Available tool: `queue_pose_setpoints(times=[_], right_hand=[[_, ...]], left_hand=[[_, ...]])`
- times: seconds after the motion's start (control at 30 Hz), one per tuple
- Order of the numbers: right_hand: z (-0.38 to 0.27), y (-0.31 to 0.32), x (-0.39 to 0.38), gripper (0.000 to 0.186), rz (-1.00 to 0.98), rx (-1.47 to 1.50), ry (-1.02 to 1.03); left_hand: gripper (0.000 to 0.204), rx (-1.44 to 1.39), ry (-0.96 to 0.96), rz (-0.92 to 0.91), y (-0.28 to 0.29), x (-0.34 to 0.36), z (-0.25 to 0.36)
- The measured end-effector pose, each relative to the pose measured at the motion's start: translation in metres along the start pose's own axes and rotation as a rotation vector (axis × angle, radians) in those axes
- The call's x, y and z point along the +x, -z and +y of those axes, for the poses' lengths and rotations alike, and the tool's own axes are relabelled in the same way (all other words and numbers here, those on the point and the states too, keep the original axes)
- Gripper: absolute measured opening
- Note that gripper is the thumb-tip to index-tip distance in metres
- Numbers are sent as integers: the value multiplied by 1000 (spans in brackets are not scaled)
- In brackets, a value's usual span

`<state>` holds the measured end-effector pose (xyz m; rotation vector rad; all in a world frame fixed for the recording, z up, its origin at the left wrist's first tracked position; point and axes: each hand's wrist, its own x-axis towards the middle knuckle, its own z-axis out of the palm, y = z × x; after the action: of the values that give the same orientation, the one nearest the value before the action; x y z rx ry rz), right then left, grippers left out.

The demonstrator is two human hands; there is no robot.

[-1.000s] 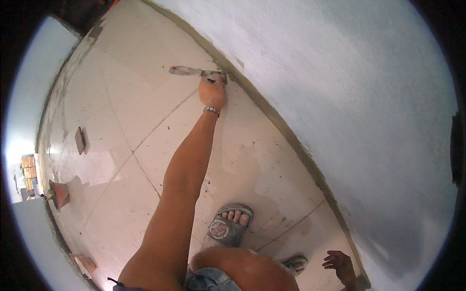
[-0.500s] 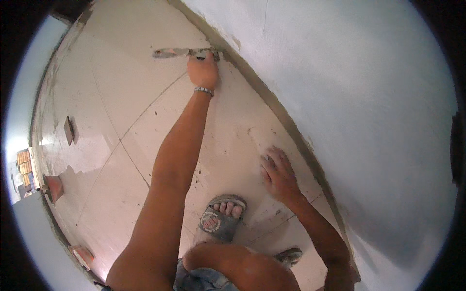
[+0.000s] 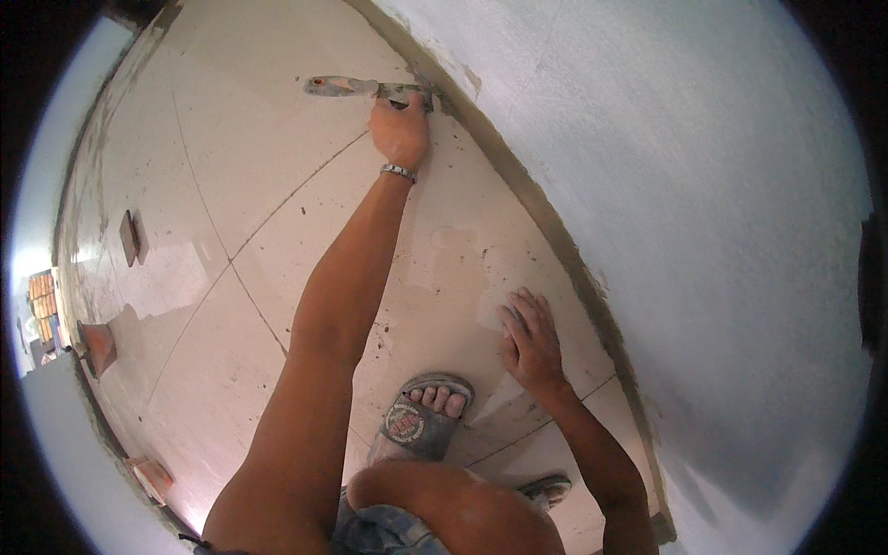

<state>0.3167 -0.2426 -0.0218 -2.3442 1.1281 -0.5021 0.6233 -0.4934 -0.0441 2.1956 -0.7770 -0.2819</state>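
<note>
My left hand (image 3: 400, 137) reaches far out and is closed on a flat scraper, like a putty knife (image 3: 342, 86). Its smeared handle points left, and the blade end meets the grey mortar strip (image 3: 490, 143) along the wall's foot. The fingertips are partly hidden behind the hand. Nearer to me, my right hand (image 3: 534, 344) rests low over the floor with fingers loosely spread, close to a pale wet-looking patch. No tool shows in it. Large cream tiles (image 3: 305, 245) lie under both hands.
A pale blue wall (image 3: 703, 231) rises on the right. My sandalled foot (image 3: 425, 416) is planted between my arms. On the left lie a tile piece (image 3: 129, 238) and reddish pieces (image 3: 99, 348) by the far wall edge. Crumbs dot the tiles.
The whole view has shifted slightly. My left hand and the putty knife stay near the mortar strip. My right hand has moved slightly over the floor, its fingers still spread.
</note>
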Motion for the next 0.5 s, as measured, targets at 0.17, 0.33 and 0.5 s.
queue_pose_setpoints(times=[0.17, 0.33, 0.5], right_hand=[[1, -4, -5, 36, 20, -21, 1], [-1, -2, -4, 39, 15, 2, 11], [5, -4, -10, 43, -4, -3, 5]], left_hand=[[43, -19, -91, -18, -1, -3, -4], [44, -115, -99, -41, -6, 7, -23], [45, -80, -26, -2, -8, 0, -6]])
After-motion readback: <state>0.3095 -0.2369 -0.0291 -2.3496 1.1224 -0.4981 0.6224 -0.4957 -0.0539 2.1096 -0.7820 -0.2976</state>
